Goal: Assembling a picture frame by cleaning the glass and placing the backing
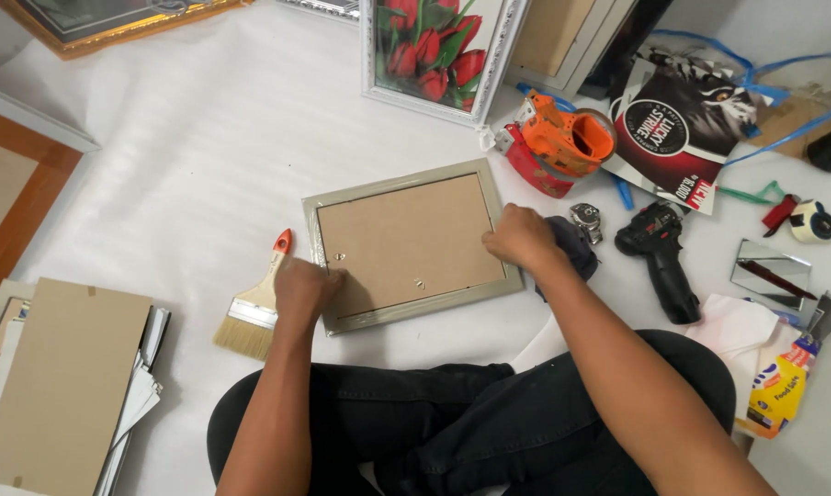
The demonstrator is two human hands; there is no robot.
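bare forearms, black trousers (452,413)

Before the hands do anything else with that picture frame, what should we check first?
1. Picture frame lies flat, back side up: ok.
2. Left hand rests on the frame's left edge: ok.
3. Right hand rests on the right edge: ok.
4. Brown backing board sits inside the frame: ok.
5. Small metal tabs holding the board down: cannot tell, too small.
6. Paintbrush lies beside the left hand, off the frame: ok.
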